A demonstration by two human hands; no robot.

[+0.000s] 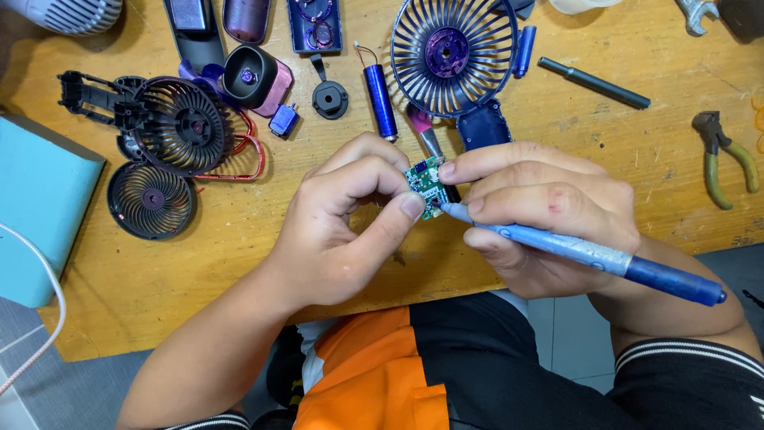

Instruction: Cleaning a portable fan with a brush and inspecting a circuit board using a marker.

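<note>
Green and barely bigger than a fingertip, the circuit board (424, 185) sits over the near edge of the wooden workbench (239, 263), pinched between thumb and forefinger of the left hand (342, 231). The right hand (541, 219) is closed around a blue soldering iron (589, 256), forefinger braced against the board's upper corner, the iron's tip touching the board's lower right edge. The two hands meet at the board, each clamped on its own thing. Such a slight grip looks risky: a push from the tip could twist the board out of the fingers and drop it into the lap below, and if the tip is hot, the left thumb lying just beside it could be burned. Too long a touch might also spoil the tiny parts, which are too small to make out. Around them lie ribbed, round shapes: a dark blue fan grille (454, 52) with radiating spokes, a black fan cage (187, 123) and a smaller black grille (151, 201), all hard plastic. A glossy blue cylindrical battery (380, 102) with thin wires lies above the left hand. Green-handled pliers (723, 158) rest well to the right, and a pale blue box (36, 207) sits at the left edge.
</note>
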